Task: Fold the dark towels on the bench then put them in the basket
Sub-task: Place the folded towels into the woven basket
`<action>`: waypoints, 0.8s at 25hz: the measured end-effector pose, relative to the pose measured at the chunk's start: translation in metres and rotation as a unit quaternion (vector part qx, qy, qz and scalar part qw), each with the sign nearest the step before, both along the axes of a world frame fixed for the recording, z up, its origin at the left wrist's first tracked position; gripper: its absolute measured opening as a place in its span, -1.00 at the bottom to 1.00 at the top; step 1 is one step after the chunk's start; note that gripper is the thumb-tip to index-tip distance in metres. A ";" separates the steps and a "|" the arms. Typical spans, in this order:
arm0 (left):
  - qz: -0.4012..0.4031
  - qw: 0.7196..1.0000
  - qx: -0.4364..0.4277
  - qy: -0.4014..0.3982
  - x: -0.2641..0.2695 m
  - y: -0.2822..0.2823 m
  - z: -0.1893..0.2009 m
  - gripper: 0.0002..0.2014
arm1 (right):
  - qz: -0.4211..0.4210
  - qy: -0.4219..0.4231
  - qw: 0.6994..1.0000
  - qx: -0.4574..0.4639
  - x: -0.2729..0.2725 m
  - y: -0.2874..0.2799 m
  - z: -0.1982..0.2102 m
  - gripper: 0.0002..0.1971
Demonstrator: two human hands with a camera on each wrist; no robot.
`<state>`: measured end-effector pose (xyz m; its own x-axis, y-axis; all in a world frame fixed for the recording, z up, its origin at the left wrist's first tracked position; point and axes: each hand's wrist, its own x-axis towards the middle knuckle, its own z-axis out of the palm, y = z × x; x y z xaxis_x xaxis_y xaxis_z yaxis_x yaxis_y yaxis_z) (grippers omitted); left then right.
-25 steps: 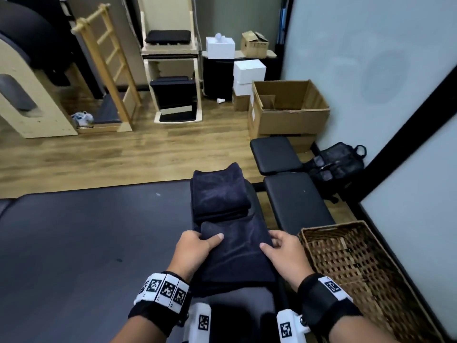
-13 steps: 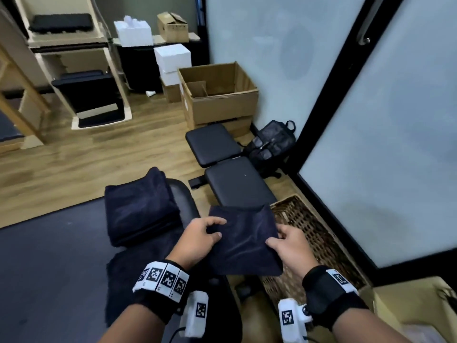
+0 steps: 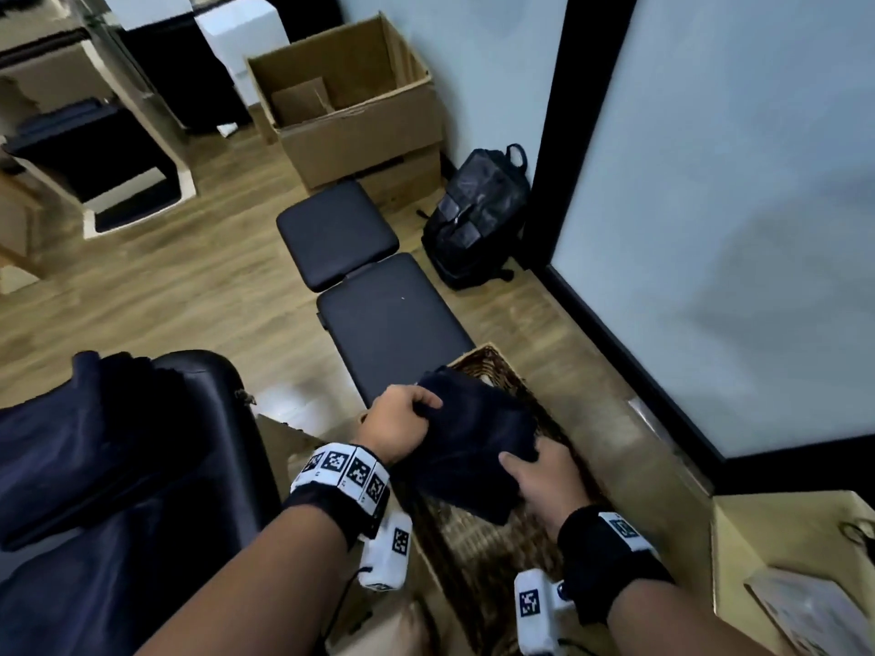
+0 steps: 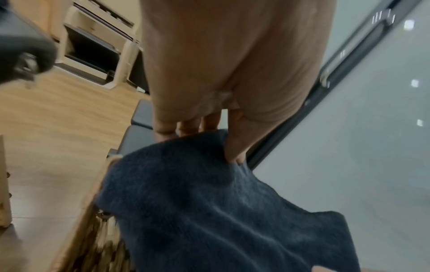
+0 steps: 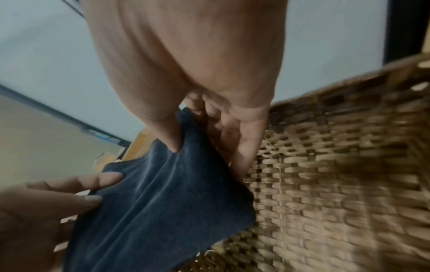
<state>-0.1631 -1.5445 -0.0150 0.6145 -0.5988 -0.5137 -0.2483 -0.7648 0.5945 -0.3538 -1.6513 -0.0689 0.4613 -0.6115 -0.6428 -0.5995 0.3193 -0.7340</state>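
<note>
Step in hand: placing. The folded dark navy terry towel point(image 3: 473, 442) is held over the open brown woven wicker basket point(image 3: 478, 551) on the floor beside the black padded tabletop point(image 3: 142, 466), above the weave and not yet resting in it as far as I can tell.

Grips:
- left hand point(image 3: 397, 430): clenched on the towel's far-left edge, thumb on top, fingers curled under.
- right hand point(image 3: 544, 480): pinching the near-right edge, thumb pressed into the cloth, fingers running beneath it next to the basket wall.

Next move, my read: lower it flat to the basket floor, then let go with both grips together so the fold doesn't spring open. Towel sags between the hands, so keep tension until it lands.

More dark towels point(image 3: 90, 419) are on the tabletop at left, likely next.
</note>
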 end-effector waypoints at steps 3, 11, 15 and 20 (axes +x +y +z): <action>-0.040 0.997 0.060 -0.023 0.003 -0.042 -0.036 -0.65 | -0.083 0.040 0.991 0.095 -0.001 -0.008 -0.044 -0.84; -0.107 0.989 0.097 -0.043 0.009 -0.099 -0.158 -0.59 | -0.296 0.030 0.924 0.240 0.026 -0.015 -0.162 -0.62; -0.134 0.985 0.099 -0.036 0.008 -0.105 -0.194 -0.48 | -0.336 0.010 0.905 0.261 0.045 -0.015 -0.206 -0.55; -0.275 0.929 0.112 -0.220 -0.004 -0.096 -0.202 -0.39 | -0.307 0.081 0.925 0.209 0.041 -0.019 -0.231 -0.95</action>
